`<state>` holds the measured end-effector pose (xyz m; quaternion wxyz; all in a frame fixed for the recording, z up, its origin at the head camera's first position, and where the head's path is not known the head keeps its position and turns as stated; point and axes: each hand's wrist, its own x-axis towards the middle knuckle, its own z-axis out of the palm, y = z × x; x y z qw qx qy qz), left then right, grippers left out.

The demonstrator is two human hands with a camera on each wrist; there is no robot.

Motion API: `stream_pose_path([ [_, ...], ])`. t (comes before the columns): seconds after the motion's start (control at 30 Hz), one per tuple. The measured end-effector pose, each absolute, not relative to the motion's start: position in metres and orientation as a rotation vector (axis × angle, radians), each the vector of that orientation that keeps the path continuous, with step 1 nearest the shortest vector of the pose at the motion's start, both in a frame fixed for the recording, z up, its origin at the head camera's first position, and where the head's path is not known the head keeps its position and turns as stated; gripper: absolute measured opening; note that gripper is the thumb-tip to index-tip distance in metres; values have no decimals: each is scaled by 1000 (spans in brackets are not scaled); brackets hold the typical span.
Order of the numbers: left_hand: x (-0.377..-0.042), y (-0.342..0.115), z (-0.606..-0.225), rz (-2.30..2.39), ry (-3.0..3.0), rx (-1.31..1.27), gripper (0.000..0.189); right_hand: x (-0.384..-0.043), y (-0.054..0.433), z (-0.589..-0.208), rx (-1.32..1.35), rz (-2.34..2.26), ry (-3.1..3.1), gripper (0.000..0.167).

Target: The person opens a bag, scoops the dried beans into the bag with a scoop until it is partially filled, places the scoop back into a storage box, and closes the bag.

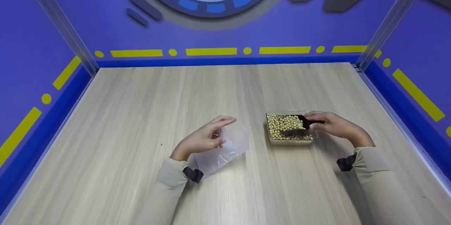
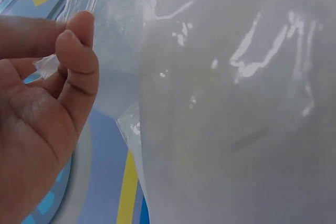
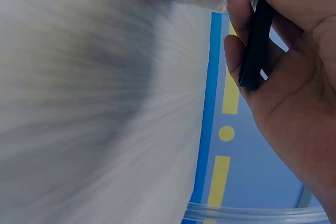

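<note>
My left hand (image 1: 204,138) pinches the top edge of a clear zip bag (image 1: 225,151). The bag's mouth gapes to the right of the fingers, and its zip strip shows by the fingertips in the left wrist view. My right hand (image 1: 331,123) grips the black handle (image 3: 257,45) of a scoop (image 1: 296,132). The scoop's blade lies among pale yellow beans (image 1: 283,123) in a clear rectangular container (image 1: 291,142). That container stands on the table to the right of the bag, filled with beans close to its rim.
The wood-grain table (image 1: 134,119) runs back to a blue-purple wall panel (image 1: 218,36) with yellow marks. Side panels and clear corner posts stand at left and right. Black wrist straps (image 1: 193,174) sit on both sleeves.
</note>
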<state>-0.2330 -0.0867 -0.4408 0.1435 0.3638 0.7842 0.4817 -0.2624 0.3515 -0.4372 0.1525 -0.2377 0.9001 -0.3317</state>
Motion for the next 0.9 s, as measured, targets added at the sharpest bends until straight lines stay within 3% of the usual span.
stream_pose_path([
  [0.9, -234, -87, -443, 1458, 2212, 1013, 62, -263, 353, -439, -711, -1167, 2571, 38],
])
